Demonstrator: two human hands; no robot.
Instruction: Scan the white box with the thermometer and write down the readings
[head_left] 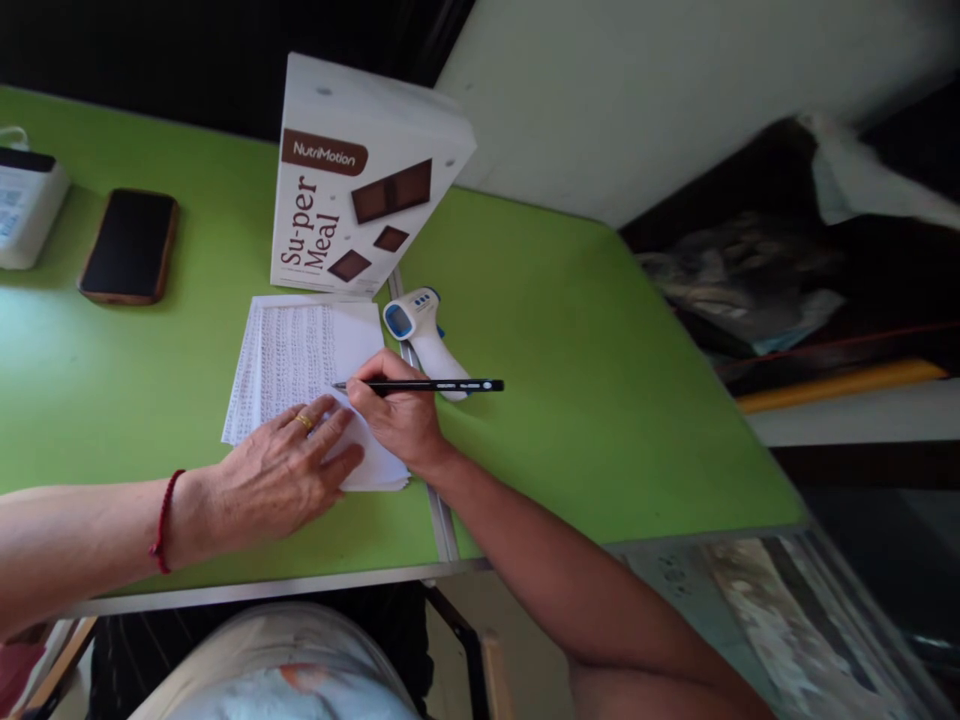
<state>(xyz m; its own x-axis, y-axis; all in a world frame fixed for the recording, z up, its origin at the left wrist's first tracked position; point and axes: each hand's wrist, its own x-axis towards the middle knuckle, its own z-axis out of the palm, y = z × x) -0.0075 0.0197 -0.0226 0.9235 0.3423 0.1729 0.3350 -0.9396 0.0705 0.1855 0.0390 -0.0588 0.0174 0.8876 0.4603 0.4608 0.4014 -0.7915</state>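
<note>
A stack of white paper sheets [356,335] lies on the green table, its top sheet filled with rows of small handwriting on the left part. My right hand [397,415] grips a black pen [450,385], whose tip meets the paper at the edge of the written rows. Flat on the lower part of the sheets rests my left hand [289,465], fingers stretched out, a ring on one finger and a red cord at the wrist. Its fingertips lie close to the right hand. Part of the lower writing is hidden beneath it.
A white "Su-per Meal" box [315,110] stands upright just behind the papers. Right of the sheets lies a white and blue infrared thermometer [431,335]. A dark phone [129,245] and a white device [30,215] are at the left. The green table [585,400] has a metal seam.
</note>
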